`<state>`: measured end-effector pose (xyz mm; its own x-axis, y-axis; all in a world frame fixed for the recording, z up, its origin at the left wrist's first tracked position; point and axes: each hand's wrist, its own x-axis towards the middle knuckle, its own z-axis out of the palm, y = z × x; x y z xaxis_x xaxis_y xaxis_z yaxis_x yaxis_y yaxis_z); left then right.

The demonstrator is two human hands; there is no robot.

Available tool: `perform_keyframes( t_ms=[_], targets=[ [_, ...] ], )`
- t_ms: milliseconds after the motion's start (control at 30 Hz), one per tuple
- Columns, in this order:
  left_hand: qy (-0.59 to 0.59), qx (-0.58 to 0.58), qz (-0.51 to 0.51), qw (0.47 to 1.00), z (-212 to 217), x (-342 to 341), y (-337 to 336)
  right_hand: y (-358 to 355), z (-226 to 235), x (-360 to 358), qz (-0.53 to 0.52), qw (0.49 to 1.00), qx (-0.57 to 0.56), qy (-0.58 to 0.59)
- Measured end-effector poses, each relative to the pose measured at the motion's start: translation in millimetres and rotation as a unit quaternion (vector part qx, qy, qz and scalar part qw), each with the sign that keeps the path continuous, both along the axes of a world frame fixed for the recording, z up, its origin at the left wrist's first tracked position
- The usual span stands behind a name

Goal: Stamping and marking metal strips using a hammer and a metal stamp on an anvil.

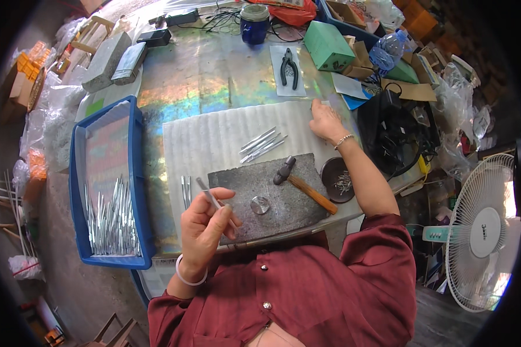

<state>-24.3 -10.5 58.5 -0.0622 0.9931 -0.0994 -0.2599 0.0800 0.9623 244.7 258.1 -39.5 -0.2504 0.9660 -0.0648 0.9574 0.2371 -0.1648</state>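
The left hand (208,220) is pinching a rod (205,188) near the slab (243,180); the right hand (328,123) is reaching to a far corner of the mat (185,139), its grip unclear. Several loose rods (263,144) are lying there, many more filling the tray (147,231); which are finished isn't showing.

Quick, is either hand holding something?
Left hand: closed on a slim metal rod.
Right hand: partly curled by the white foam sheet; whether it holds anything cannot be told.

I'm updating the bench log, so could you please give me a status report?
Left hand: holding slim metal rod. Right hand: at far right corner of white sheet, grip unclear. Hammer and metal disc occupying grey slab.
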Motion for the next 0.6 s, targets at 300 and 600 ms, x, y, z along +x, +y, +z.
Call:
perform_keyframes(
  t_ms=[300,600],
  targets=[
    [0.001,0.006,-0.029,1.000,-9.9,3.1,2.1,-57.7,82.0,11.1,0.039,0.970,-0.001,0.240],
    [-0.061,0.023,-0.087,0.994,-20.9,18.4,5.3,-197.7,140.8,-51.5,0.198,0.808,-0.265,0.488]
  ],
)
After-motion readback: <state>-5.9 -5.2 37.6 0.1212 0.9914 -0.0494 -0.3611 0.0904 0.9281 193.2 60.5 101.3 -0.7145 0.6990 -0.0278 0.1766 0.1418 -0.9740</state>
